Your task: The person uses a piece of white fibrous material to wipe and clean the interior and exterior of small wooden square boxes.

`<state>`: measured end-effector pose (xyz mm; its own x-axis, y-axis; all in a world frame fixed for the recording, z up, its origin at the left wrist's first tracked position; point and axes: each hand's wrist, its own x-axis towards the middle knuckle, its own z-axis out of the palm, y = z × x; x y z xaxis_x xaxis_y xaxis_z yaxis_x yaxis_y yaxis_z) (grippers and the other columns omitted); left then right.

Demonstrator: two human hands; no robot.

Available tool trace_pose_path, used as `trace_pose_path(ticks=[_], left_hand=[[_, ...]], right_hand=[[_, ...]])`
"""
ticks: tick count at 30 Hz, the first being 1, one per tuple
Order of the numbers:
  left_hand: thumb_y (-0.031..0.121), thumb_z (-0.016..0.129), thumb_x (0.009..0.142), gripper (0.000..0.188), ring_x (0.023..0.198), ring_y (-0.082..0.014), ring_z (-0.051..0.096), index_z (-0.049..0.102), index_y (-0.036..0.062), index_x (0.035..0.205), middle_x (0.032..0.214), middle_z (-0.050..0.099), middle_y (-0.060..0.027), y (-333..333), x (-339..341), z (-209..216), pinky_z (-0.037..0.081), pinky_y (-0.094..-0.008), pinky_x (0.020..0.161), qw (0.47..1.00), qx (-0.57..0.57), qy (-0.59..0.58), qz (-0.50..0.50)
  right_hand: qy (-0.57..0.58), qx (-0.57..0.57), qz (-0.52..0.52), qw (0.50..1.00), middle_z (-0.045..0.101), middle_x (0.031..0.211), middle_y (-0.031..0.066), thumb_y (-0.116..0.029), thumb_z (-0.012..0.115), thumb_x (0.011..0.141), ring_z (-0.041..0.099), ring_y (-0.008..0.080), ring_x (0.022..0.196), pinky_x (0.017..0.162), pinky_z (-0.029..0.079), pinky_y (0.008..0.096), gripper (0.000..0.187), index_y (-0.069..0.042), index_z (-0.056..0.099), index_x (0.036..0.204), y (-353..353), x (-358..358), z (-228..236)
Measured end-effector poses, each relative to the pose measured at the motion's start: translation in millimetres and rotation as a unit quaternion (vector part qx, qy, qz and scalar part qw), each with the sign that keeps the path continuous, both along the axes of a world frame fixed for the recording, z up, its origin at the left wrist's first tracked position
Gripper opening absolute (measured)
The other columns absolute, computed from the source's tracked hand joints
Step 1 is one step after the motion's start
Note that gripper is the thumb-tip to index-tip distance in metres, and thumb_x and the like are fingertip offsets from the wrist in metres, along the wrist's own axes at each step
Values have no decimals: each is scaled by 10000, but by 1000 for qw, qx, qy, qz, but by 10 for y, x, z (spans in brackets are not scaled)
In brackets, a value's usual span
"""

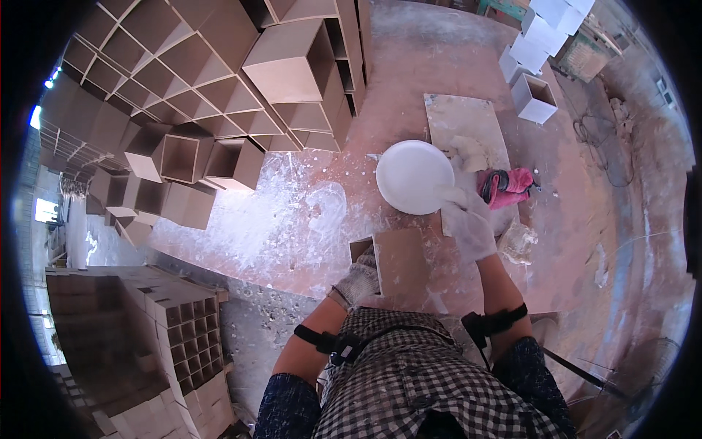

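My gloved left hand [358, 279] grips the left edge of a brown square box-shaped block [398, 260] that sits on the floor in front of me. My gloved right hand [469, 223], coated in white, is at the near right rim of a round white basin [413, 175] full of white liquid, and something white is pinched in its fingers; I cannot tell what it is. The basin stands just beyond the brown block.
Many brown hollow square blocks [219, 95] are stacked at the left and back. A grey board [461, 121] with white lumps and a pink cloth [508, 186] lie right of the basin. White-coated blocks [534, 95] stand at back right. A stacked brown grid [175, 329] is at near left.
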<state>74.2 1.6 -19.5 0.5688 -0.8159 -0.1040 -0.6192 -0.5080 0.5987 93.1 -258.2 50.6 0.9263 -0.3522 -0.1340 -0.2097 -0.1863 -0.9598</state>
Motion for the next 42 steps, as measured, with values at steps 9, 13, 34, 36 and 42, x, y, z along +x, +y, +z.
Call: trace_pose_path(ticks=[9,13,34,36,42], left_hand=[[291,553,844,539,1295,-363,391,495,6,1297,1340,468,-218,-6,-37,-76,311,-410,1094,998,37,-58,-16],[292,550,841,549,1305,-372,378,489,-15,1292,1342,459,-239,-1,-49,-70,309,-417,1095,999,16,-49,5],[241,523,853,537,1338,-336,334,455,5,1331,1401,401,-209,-66,66,354,267,-410,1121,983,105,142,42],[247,532,859,544,1334,-332,338,443,22,1345,1415,388,-194,-103,67,413,261,-409,1124,978,93,174,70],[281,552,872,570,1335,-337,330,414,45,1373,1423,380,-179,-143,73,271,251,-401,1128,984,111,133,36]], right_hand=[[104,-400,126,902,675,925,152,-300,617,758,650,290,864,732,496,377,311,-43,659,929,121,578,-321],[87,-315,136,935,675,930,145,-304,619,770,647,280,870,755,493,358,324,-41,660,953,-81,692,-546],[-246,-148,300,910,643,795,66,-69,618,818,598,180,668,576,468,281,267,-97,673,1077,175,-423,197],[-165,-305,324,880,605,743,66,-147,624,831,594,199,664,590,475,322,209,-127,649,1038,370,-694,306],[-194,-499,148,831,553,790,39,-299,630,790,553,244,719,612,457,389,221,-188,603,979,518,-316,-72]])
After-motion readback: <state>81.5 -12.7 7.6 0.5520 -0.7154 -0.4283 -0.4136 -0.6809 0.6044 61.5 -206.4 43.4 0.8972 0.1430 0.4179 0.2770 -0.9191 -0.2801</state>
